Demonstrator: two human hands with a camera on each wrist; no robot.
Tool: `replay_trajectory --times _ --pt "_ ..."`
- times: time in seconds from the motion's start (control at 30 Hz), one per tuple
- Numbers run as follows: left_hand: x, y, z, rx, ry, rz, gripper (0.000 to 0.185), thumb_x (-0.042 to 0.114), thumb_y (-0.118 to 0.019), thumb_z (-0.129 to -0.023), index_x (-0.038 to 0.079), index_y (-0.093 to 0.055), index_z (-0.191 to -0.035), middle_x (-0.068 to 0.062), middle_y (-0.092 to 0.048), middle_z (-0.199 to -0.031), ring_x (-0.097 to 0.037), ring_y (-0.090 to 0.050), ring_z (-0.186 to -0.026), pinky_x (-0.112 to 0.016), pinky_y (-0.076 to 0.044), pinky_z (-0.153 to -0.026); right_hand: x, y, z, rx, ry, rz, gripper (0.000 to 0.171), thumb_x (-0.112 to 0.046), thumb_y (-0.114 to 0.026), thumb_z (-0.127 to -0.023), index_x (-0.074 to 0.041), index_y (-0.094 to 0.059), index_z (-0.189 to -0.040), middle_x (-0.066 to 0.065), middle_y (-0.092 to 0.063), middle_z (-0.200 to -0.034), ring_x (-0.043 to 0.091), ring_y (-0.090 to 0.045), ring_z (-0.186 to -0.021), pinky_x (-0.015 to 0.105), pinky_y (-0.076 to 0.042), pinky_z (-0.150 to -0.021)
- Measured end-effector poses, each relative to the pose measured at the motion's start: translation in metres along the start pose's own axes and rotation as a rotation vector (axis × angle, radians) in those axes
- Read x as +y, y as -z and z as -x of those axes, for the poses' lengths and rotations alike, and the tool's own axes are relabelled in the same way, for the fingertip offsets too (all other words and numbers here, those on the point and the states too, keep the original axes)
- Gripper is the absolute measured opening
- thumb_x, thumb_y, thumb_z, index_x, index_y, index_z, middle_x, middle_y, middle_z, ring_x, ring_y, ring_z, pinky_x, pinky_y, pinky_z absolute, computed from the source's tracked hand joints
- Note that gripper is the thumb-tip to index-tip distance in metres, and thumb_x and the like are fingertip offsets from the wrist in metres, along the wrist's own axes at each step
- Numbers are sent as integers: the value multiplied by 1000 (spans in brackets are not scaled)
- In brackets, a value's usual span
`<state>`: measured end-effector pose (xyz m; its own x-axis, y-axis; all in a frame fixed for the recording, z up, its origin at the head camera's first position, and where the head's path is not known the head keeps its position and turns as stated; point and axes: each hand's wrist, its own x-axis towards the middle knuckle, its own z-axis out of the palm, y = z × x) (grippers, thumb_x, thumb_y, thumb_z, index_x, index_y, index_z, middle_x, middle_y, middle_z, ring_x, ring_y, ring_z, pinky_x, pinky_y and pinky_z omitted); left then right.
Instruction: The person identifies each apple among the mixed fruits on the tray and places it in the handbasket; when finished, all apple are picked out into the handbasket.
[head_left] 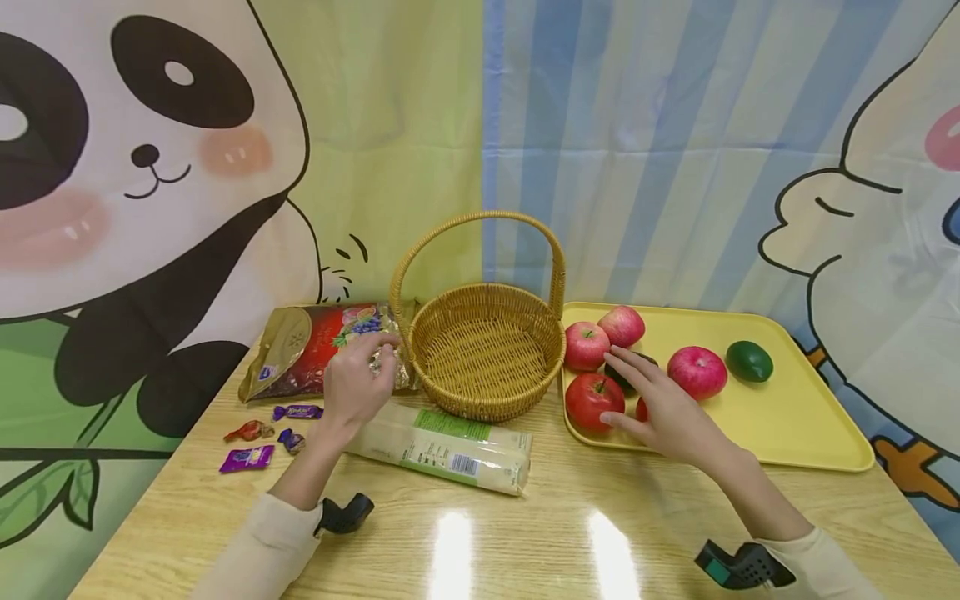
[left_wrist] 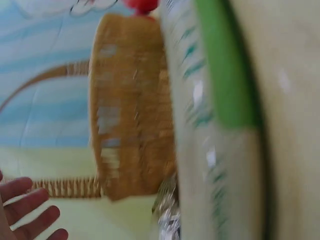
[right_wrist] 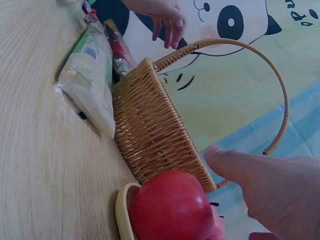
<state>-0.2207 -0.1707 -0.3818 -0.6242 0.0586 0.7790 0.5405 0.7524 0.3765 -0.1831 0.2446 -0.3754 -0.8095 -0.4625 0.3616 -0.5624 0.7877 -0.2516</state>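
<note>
My left hand [head_left: 360, 383] hovers above a gold and red snack bag [head_left: 307, 350], left of a wicker basket [head_left: 491, 408]; nothing is in its fingers, which hang loosely in the left wrist view. The basket stands upright with its handle raised. My right hand [head_left: 671, 417] reaches over the left part of a yellow tray [head_left: 787, 417], fingers spread and thumb beside a red tomato-like fruit [head_left: 592, 402]. Its fingertips are right at a pink apple [head_left: 587, 346]. Beneath the hand, a dark green fruit [head_left: 618, 379] and another red one are partly hidden.
Another apple [head_left: 622, 326] lies at the tray's back left. A pink-red fruit [head_left: 697, 372] and a green avocado-like fruit [head_left: 748, 361] lie further right. A long pale package [head_left: 450, 450] lies before the basket. Several wrapped candies [head_left: 247, 458] lie at left; a curtain [head_left: 675, 167] hangs behind.
</note>
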Motion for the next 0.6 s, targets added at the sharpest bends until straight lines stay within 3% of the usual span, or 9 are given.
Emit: replay_trajectory --times 0.07,0.13,0.27,0.4,0.5,0.6 --pt "-10 4 -7 -9 133 19 28 15 -47 -94 5 -73 -93 -14 -74 -87 -28 -65 -62 -37 -47 -49 0 1 0 -35 -44 -30 82 -34 -79 -80 -9 -40 -147 15 -38 -151 39 -46 -131 54 -48 -99" --pt "-19 5 -15 -81 260 39 35 24 -41 -100 6 -72 -98 -16 -73 -92 -31 -64 -65 -41 -46 -55 -1 0 -1 -72 -80 -49 80 -37 -77 -82 -11 -40 -148 15 -38 -151 39 -50 -128 54 -49 -97" --pt "-36 0 -33 -340 469 66 54 45 -30 -104 5 -65 -113 -19 -68 -107 -36 -61 -91 -46 -46 -76 0 -2 -1 -129 -132 -57 80 -43 -74 -83 -11 -40 -147 16 -39 -150 41 -54 -123 56 -50 -94" --pt "-47 -8 -48 -589 623 188 61 52 -25 -104 5 -51 -135 -23 -56 -127 -39 -57 -105 -47 -48 -87 1 -4 0 -157 -160 -71 81 -44 -74 -83 -10 -40 -147 17 -38 -150 42 -52 -125 58 -49 -95" --pt "-52 -13 -55 -677 718 356 58 43 -26 -106 5 -38 -148 -23 -44 -145 -41 -50 -125 -51 -48 -98 2 -7 -1 -168 -165 -82 81 -44 -74 -83 -10 -39 -148 17 -38 -150 42 -51 -127 58 -48 -96" --pt "-56 -18 -60 -725 767 489 54 37 -27 -107 4 -35 -149 -23 -39 -150 -40 -40 -137 -53 -43 -106 2 -9 -3 -175 -161 -83 80 -44 -74 -83 -10 -39 -147 17 -39 -150 41 -50 -127 58 -48 -97"
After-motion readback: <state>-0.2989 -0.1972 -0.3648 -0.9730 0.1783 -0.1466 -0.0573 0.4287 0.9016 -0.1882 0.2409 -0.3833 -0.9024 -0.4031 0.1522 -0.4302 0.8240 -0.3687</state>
